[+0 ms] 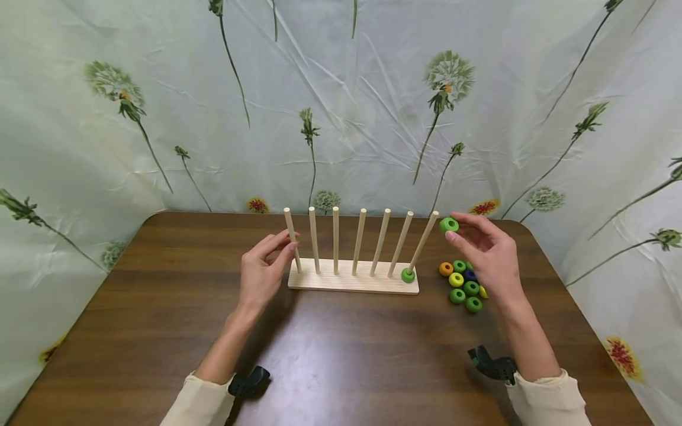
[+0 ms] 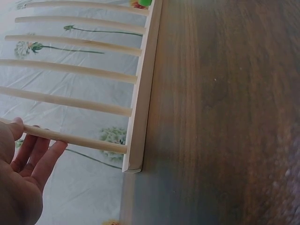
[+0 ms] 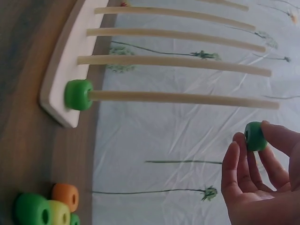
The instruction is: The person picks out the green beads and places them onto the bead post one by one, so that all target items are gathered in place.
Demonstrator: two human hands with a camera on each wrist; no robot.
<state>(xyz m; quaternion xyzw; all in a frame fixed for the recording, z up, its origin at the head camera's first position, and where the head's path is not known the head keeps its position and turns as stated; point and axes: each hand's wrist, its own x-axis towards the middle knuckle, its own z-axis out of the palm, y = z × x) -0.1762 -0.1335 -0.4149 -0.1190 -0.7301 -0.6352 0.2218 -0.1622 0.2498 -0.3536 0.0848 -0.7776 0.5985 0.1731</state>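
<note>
The left hand [image 1: 261,273] is pinching its nearest peg [image 1: 289,220]; the right hand [image 1: 492,257] is pinching a green bead [image 1: 445,228] just beside the opposite end peg [image 1: 423,241]. Threading is seemingly starting, next needing bead and peg aligned.

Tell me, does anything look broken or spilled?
Nothing stands out: the pegs look whole, the base sits flat, and the loose beads lie bunched on the table, not scattered.

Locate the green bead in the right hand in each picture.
Head: green bead right of center, in the right hand.
Left wrist: not in this picture.
Right wrist: green bead at right, just below mid-height.
Shared landmark: the pale wooden base with its row of pegs.
</note>
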